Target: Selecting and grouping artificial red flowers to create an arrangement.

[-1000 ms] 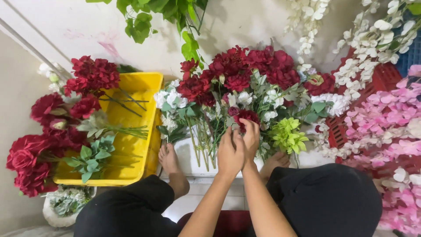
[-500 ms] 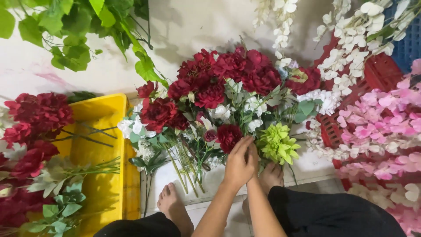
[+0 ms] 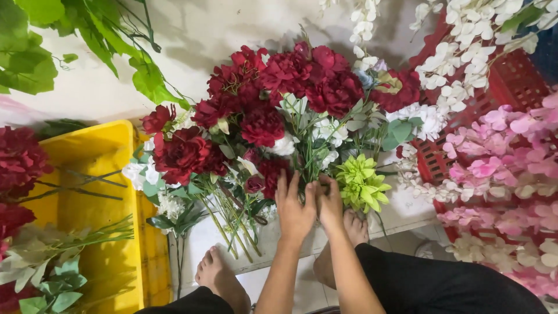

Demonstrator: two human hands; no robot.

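Left hand (image 3: 294, 209) and right hand (image 3: 329, 203), fingers spread open, press the red flower bunch (image 3: 273, 116) stems just ahead

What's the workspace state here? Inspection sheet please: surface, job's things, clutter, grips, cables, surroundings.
Surface: white board on a pale tiled floor, bare feet resting on its near edge.
Job's things: bouquet of dark red and white flowers with green stems, standing on the board; lime green flower at its right side.
Clutter: yellow crate at left holding red flowers and leafy stems; red crate at right.
Grips: left hand and right hand side by side, pressed into the bouquet stems; whether they are closed cannot be told.
Cables: nothing seen.
Surroundings: pale wall, green leaves top left, white blossoms and pink blossoms at right.
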